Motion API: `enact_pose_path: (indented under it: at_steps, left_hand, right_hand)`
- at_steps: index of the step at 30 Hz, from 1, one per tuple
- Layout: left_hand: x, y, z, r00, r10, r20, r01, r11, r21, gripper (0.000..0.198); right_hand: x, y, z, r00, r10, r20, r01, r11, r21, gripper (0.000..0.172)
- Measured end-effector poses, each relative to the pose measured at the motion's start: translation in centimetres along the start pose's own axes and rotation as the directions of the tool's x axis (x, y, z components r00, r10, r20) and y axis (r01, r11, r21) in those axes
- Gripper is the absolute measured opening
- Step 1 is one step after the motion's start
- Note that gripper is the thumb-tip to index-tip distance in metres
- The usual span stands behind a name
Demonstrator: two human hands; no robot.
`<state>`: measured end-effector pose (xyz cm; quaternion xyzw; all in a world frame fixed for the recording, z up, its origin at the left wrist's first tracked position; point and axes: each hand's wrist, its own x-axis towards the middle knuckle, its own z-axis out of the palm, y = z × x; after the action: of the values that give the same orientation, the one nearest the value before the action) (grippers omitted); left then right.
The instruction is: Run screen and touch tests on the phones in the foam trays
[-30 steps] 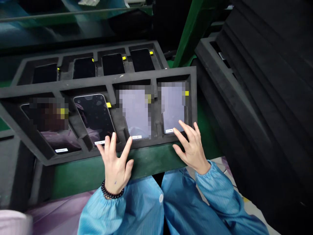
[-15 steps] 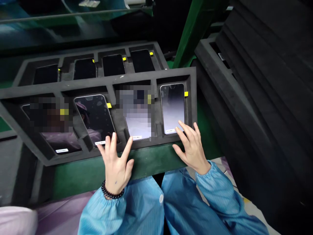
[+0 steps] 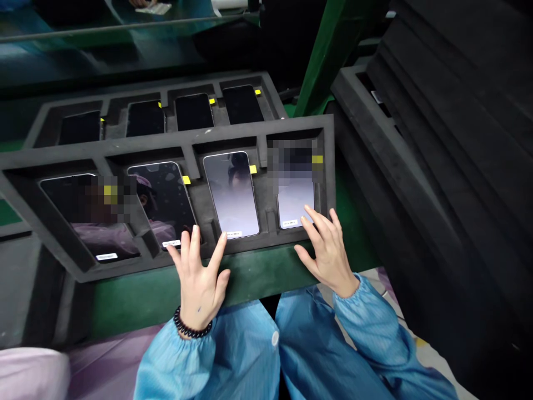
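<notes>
A dark grey foam tray lies tilted before me, with smartphones in its compartments. With fingers spread, my left hand rests at the tray's near edge. One fingertip reaches the lower end of the lit phone; others lie by the dark phone to its left. My right hand is open too, its fingertips at the lower right corner of the rightmost phone. Another dark phone occupies the far left compartment. Each phone bears a yellow tab and a white label. Neither hand grips anything.
Behind stands a second foam tray with several dark phones. A green post rises at the back. Stacked black foam trays fill the right side. The green bench edge runs below the front tray. Another person's hand shows at the top.
Both my hands stay almost where they were, the left shifting very slightly right. At the top, another person's hand has come into view by a pale object.
</notes>
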<state>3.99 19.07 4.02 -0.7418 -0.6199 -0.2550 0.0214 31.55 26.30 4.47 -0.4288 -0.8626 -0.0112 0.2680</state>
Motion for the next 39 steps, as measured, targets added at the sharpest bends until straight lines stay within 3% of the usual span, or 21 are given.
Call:
enact_pose_path:
  at_steps: [5,13,22,26,30,33,36,39]
  left_hand:
    - [0.2,0.1,0.1,0.998,0.009,0.062,-0.013,0.998,0.057,0.062]
    - [0.0,0.1,0.0,1.0,-0.03,0.009,0.03,1.0,-0.003,0.061]
    - [0.1,0.0,0.1,0.999,-0.036,0.011,0.036,0.999,-0.039,0.061]
    - [3.4,0.1,-1.2,0.999,0.006,-0.039,-0.009,0.997,-0.08,0.061]
    - [8.5,-0.3,-2.0,0.975,0.104,-0.198,-0.115,0.993,-0.041,0.059]
    - [10.9,-1.4,-0.8,0.954,0.163,-0.25,-0.172,0.985,-0.015,0.06]
    - [11.1,-2.4,0.7,0.966,0.133,-0.221,-0.15,0.987,-0.06,0.059]
    - [10.5,-2.7,1.2,0.955,0.129,-0.267,-0.155,0.985,-0.079,0.057]
  right_hand:
    - [0.3,-0.2,-0.3,0.997,0.004,0.074,0.001,0.997,-0.073,0.047]
    - [0.2,0.0,-0.1,1.0,0.015,0.012,-0.015,1.0,0.007,0.07]
    - [0.1,0.0,-0.2,0.999,0.039,-0.003,-0.039,0.998,0.052,0.063]
    - [2.7,0.7,-2.5,0.991,0.097,-0.097,-0.088,0.992,0.094,0.048]
    - [6.6,1.7,-4.1,0.952,0.22,-0.215,-0.211,0.975,0.065,0.046]
    - [7.7,2.8,-2.7,0.903,0.262,-0.342,-0.261,0.964,0.048,0.052]
    - [7.3,3.8,-0.6,0.913,0.251,-0.32,-0.249,0.967,0.049,0.053]
    - [6.6,4.2,0.3,0.915,0.245,-0.32,-0.232,0.969,0.08,0.047]
